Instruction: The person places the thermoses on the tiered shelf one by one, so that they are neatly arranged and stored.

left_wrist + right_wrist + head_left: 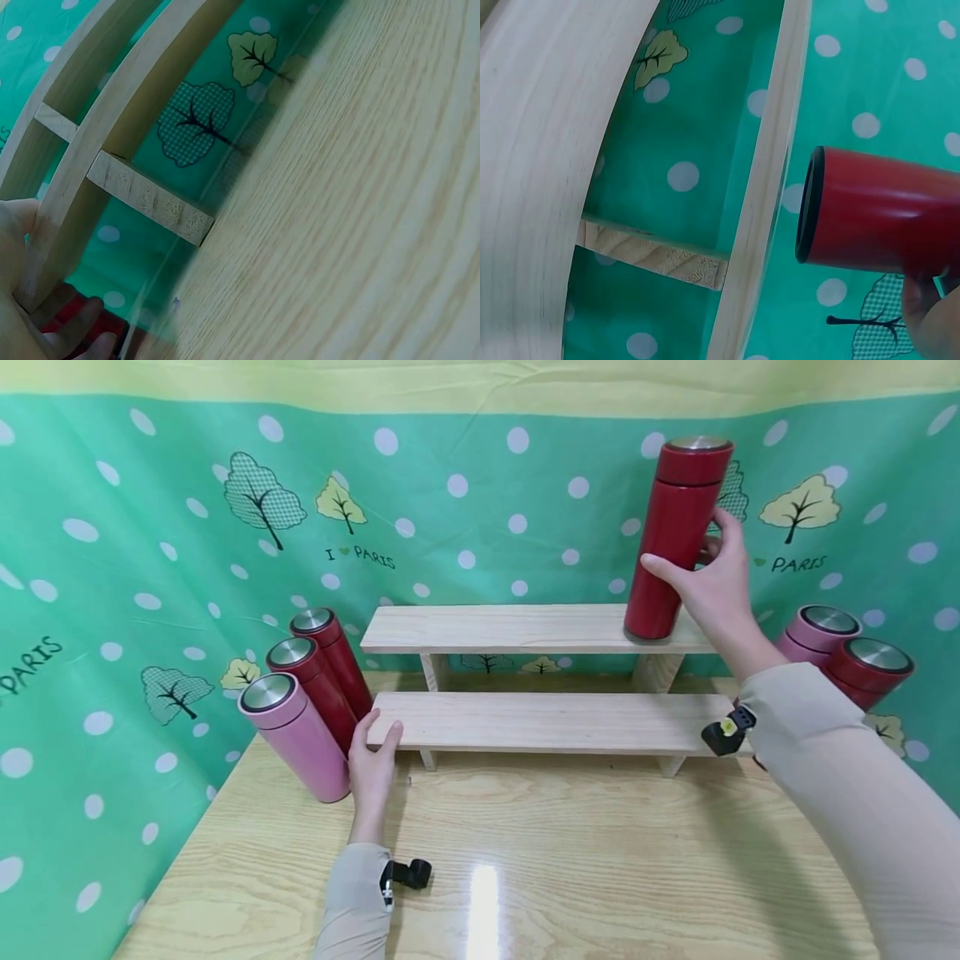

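Note:
My right hand [716,581] grips a red thermos bottle [673,531] with a steel-topped lid, thumb on one side and fingers behind it. The bottle stands nearly upright over the right part of the upper shelf board [495,628]. In the right wrist view, the base of this red bottle [885,210] is apart from the shelf edge. My left hand [369,781] holds the left end of the lower shelf board [540,722]. The left wrist view shows its fingers [79,326] curled around the end of that board.
Left of the shelf stand a pink bottle [303,739] and two red bottles [318,681] [341,652]. Behind my right forearm are another pink bottle [813,631] and red bottle [862,672]. A green dotted curtain [465,518] hangs behind the wooden table [570,860].

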Tool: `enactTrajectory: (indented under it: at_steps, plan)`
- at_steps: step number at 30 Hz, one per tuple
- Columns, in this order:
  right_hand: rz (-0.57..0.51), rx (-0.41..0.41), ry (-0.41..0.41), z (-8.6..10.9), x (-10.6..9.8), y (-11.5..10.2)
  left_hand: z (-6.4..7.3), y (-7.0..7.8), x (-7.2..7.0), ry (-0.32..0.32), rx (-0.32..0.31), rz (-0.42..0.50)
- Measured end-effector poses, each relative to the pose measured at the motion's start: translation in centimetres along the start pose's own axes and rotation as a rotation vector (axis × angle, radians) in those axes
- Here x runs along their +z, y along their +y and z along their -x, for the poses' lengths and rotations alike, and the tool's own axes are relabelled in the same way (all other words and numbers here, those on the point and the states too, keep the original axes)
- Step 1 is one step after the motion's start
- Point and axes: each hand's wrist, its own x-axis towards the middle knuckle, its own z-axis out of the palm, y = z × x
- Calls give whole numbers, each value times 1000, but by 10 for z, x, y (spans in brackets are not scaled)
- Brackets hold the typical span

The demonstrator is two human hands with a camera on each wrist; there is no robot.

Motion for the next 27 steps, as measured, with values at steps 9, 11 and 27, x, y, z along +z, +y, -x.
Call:
enactTrajectory:
  at_steps: [9, 11, 27]
  plan:
    - [37, -22, 21, -13, 5, 10, 1, 2, 0, 9, -7, 5]
    - [38, -24, 30, -15, 6, 12, 1, 2, 0, 9, -10, 2]
    - [29, -21, 21, -17, 13, 18, 2, 2, 0, 5, 7, 14]
